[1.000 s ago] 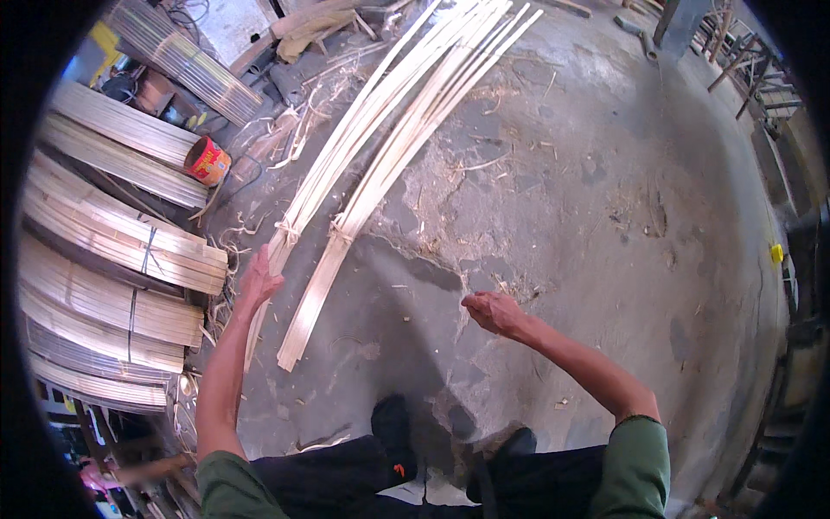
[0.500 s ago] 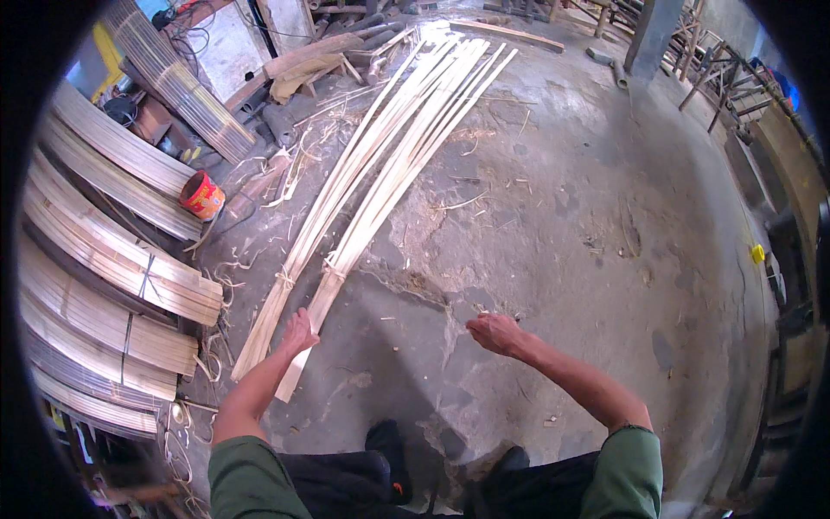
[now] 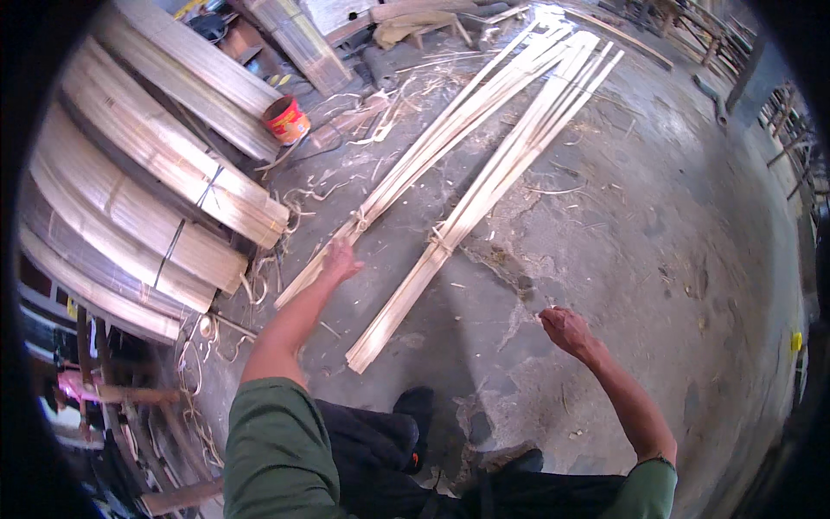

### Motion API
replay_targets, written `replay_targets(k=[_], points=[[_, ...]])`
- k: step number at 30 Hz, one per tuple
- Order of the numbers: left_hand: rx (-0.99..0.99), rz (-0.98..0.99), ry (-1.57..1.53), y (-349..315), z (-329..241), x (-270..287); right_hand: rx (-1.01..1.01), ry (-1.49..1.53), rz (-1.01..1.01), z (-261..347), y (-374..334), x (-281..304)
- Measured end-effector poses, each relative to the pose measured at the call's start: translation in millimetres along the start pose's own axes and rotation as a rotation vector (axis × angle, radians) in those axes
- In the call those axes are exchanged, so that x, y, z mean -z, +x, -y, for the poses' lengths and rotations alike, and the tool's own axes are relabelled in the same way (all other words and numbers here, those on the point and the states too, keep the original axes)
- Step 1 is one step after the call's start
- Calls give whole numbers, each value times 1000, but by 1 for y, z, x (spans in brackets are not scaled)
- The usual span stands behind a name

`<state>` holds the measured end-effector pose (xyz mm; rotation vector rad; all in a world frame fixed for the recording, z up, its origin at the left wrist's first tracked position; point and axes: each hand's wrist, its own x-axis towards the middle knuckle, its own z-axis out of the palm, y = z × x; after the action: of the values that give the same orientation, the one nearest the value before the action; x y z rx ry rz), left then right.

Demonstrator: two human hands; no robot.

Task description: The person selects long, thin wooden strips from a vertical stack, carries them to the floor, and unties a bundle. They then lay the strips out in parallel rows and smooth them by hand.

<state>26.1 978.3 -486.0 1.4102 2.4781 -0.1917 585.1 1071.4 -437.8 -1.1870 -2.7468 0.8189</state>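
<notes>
Strip bundles (image 3: 484,189) lie on the floor (image 3: 622,259), right of stacked slats (image 3: 156,130).

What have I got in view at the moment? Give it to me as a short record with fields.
Left hand: the left hand is at the left bundle of pale strips, near its tie; grip unclear
Right hand: the right hand is above the floor, fingers curled; whether it holds anything is unclear
Right bundle: the right bundle lies between the hands, tied toward its near end
Far ends: both bundles fan out
Left side: stacked slats, a red bucket beyond
</notes>
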Motion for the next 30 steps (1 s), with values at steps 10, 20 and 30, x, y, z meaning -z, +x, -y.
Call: replay_targets(k=[10,20,30], points=[[187,149,64,35,27,-19,-101,-5,16,-38,-14,-8],[65,102,172,-9,1,18,-76,-74,39,-32,7,-17],[-206,141,-213,-81,-115,-4,-124,-75,37,-29,1,-7]])
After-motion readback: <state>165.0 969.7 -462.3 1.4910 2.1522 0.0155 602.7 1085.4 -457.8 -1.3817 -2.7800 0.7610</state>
